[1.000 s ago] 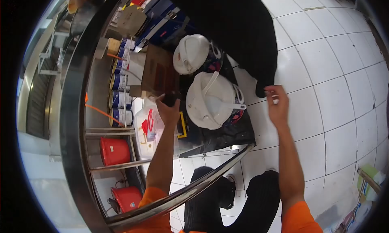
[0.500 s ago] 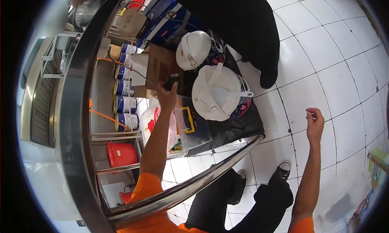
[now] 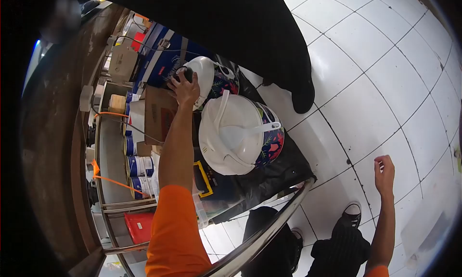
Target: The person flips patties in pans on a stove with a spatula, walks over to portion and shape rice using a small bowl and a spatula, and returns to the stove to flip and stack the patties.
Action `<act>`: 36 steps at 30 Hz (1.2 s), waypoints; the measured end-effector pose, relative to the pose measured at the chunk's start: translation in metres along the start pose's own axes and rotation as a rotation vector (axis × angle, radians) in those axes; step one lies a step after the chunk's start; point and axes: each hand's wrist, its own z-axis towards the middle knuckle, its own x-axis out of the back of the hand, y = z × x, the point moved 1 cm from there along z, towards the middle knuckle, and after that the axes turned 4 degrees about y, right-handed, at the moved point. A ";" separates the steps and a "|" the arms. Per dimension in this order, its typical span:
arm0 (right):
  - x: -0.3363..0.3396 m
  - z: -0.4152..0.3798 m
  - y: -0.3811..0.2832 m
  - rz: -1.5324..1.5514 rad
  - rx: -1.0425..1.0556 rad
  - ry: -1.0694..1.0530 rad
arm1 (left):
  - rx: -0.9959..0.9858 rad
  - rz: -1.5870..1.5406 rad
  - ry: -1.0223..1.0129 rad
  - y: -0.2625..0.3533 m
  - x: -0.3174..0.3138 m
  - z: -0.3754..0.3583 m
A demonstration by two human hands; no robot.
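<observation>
My left hand (image 3: 185, 90) reaches forward with its fingers around a small black object (image 3: 186, 74), beside the smaller white rice cooker (image 3: 203, 75). A larger white rice cooker (image 3: 211, 135) with a floral side stands nearer to me, a white rice paddle (image 3: 262, 128) lying on its lid. Both cookers rest on a black cover (image 3: 293, 168). Over the tiled floor at the right, my right hand (image 3: 384, 175) hangs with its fingers curled and nothing visible in it.
A cardboard box (image 3: 158, 112), blue cooler (image 3: 163, 60), blue-and-white cans (image 3: 140, 166) and a red container (image 3: 138, 226) are at the left. A metal rail (image 3: 269, 233) crosses before my legs. A person's dark-clothed leg (image 3: 260, 31) stands close ahead.
My left hand has moved forward with the black object, from above the plastic box to the smaller cooker. My view has shifted, and the other person's dark clothing fills more of the top.
</observation>
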 end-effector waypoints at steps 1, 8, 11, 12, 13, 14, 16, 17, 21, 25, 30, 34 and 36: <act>-0.002 -0.009 0.005 -0.009 -0.001 -0.011 | -0.020 0.193 0.020 -0.002 -0.004 -0.001; 0.013 -0.046 0.012 -0.020 -0.173 -0.103 | -0.006 -0.143 -0.310 -0.002 0.000 0.027; 0.013 -0.050 0.026 -0.031 -0.112 -0.078 | 0.058 -0.171 -0.279 0.007 -0.002 0.026; 0.014 -0.050 0.029 -0.039 -0.116 -0.081 | 0.060 -0.147 -0.283 0.007 -0.002 0.024; 0.014 -0.048 0.032 -0.046 -0.119 -0.080 | 0.061 -0.125 -0.283 0.009 -0.002 0.024; 0.014 -0.047 0.035 -0.051 -0.122 -0.079 | 0.077 -0.131 -0.296 0.011 0.000 0.026; 0.012 -0.043 0.035 -0.033 -0.089 -0.059 | 0.105 -0.140 -0.323 0.010 -0.001 0.033; 0.012 -0.041 0.035 -0.022 -0.072 -0.051 | 0.085 -0.180 -0.364 0.009 0.000 0.036; 0.011 -0.035 0.025 -0.010 -0.118 -0.078 | 0.090 -0.112 -0.471 0.010 0.002 0.034; 0.011 -0.031 0.024 -0.016 -0.103 -0.094 | 0.115 0.088 -0.336 0.016 0.008 0.015; 0.037 -0.033 0.013 0.015 -0.078 -0.037 | -0.066 -0.186 0.082 -0.006 0.018 -0.004; 0.078 -0.045 -0.035 0.098 -0.095 -0.037 | 0.182 -0.692 -0.181 0.000 0.138 -0.097; 0.106 -0.055 -0.077 0.126 -0.116 -0.084 | 0.178 -0.722 -0.131 0.016 0.225 -0.163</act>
